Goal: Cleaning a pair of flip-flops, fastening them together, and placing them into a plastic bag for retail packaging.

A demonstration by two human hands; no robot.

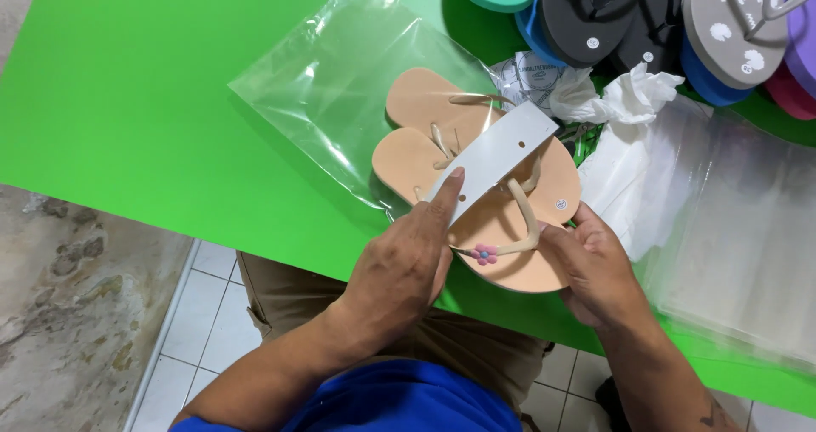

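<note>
A: Item one, the hands. What are they doing?

B: The left hand [406, 266] is resting half open on a white card strip [495, 156], its forefinger stretched flat along the strip's lower end. The right hand [595, 266] is curling around the near edge of a pair of tan sandals [510, 258], thumb on top, fingers underneath.

A: Where are the sandals lying?

B: They are sitting on the green desk [153, 118] near its front edge, stacked crosswise, with the card strip slanting over the straps. A small pink flower [484, 254] is showing on one strap, just beside the left hand.

A: Item two, packaging?

B: A clear plastic bag [331, 84] is lying flat on the desk to the left, its right corner tucked under the sandals. A stack of clear bags [748, 245] is lying at the right. Crumpled white paper [633, 96] is sitting behind the sandals, beside a round-printed wrapper [531, 79].

A: Anything else?

B: More sandals [654, 16], grey, blue, teal and purple, are piling along the far edge.
</note>
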